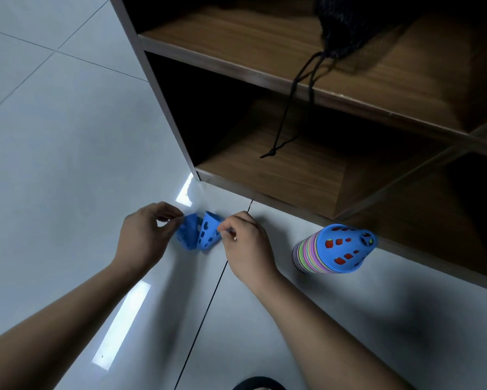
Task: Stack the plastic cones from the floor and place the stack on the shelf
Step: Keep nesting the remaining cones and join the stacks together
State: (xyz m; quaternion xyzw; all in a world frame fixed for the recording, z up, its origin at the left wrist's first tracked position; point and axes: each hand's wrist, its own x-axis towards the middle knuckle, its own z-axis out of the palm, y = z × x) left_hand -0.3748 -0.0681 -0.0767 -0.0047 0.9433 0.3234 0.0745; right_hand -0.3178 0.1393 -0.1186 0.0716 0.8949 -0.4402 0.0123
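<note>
Two blue perforated plastic cones are held between my hands just above the floor. My left hand [148, 235] pinches the left blue cone [186, 233], which looks blurred. My right hand [246, 243] pinches the right blue cone [208, 233] by its rim. The two cones touch or overlap; I cannot tell which. A tall stack of multicoloured cones [333, 249], blue on top with red showing through its holes, stands on the floor to the right, against the foot of the wooden shelf [265, 80].
The shelf unit has open wooden compartments on two levels. A dark mesh bag [346, 26] lies on the upper board, its drawstring [287, 114] hanging down over the lower compartment. Pale glossy floor tiles [68, 164] spread to the left. A dark object [259, 384] shows at the bottom edge.
</note>
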